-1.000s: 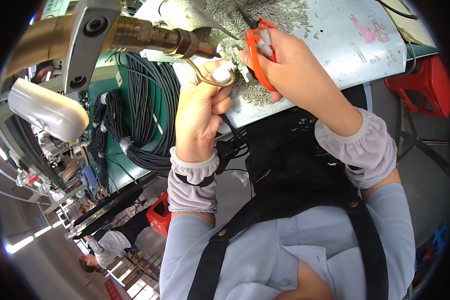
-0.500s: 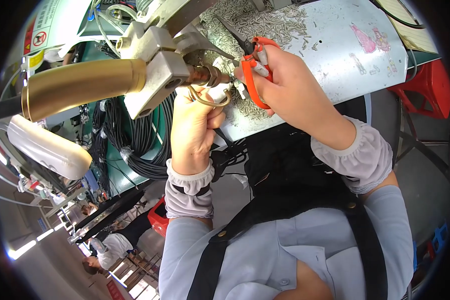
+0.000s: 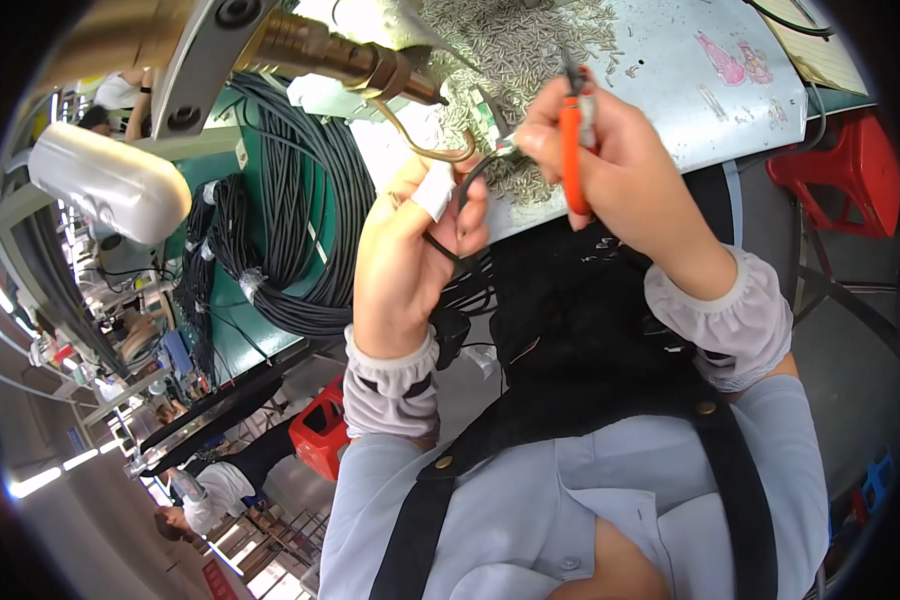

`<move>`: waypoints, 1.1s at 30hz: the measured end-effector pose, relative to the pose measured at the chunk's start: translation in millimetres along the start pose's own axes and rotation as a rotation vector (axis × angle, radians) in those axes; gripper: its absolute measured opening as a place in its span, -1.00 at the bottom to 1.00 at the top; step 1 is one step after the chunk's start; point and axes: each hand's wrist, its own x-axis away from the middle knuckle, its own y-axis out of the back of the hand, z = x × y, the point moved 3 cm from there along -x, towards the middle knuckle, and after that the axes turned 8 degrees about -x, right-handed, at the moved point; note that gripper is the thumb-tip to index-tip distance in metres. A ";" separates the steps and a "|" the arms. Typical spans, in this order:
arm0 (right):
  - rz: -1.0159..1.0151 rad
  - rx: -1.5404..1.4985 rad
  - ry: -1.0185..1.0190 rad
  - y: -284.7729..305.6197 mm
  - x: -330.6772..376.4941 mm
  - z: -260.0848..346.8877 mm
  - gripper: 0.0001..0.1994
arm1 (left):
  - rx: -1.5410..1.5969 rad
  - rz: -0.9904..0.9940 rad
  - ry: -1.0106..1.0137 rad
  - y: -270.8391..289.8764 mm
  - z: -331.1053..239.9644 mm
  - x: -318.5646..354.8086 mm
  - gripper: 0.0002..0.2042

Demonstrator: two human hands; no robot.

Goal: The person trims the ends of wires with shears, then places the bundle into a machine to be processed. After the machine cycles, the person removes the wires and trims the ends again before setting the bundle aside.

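Note:
A black cable (image 3: pixel 469 180) runs up through the fingers of my left hand (image 3: pixel 405 255), which is closed around it; a white wrap covers one of its fingers. My right hand (image 3: pixel 625 170) has orange-handled pliers (image 3: pixel 571 140) in its palm, jaws pointing away from me. Its thumb and forefinger pinch close to the cable's light-coloured end, which is too small to make out. Just beyond my left hand, a brass-coloured nozzle (image 3: pixel 400 75) with a bent metal tube points down toward the worktop. Many small metal pins (image 3: pixel 530 60) lie heaped beyond both hands.
The pale metal worktop (image 3: pixel 740 130) reaches to the right. At left hang coils of black cable (image 3: pixel 315 220) beside a white lamp-like housing (image 3: pixel 110 185). Red stools (image 3: pixel 840 180) stand at the right and lower left. Another person (image 3: pixel 215 495) is in the distance.
My left hand has turned, showing the black cable in its fingers. My right hand has shifted slightly right and the pliers now stand more upright. The nozzle sits higher in view.

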 end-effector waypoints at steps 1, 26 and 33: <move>0.004 0.001 -0.001 -2.1 5.3 3.1 -0.87 | 0.002 -0.002 -0.002 -0.5 3.8 4.3 -0.84; 0.270 0.266 -0.158 -9.1 30.1 -5.9 -0.92 | -0.745 -0.122 -0.745 -2.4 19.7 47.9 -0.86; 0.283 1.093 0.937 -20.1 38.9 16.4 -0.85 | -0.253 -0.046 -0.147 3.5 20.1 45.6 -0.89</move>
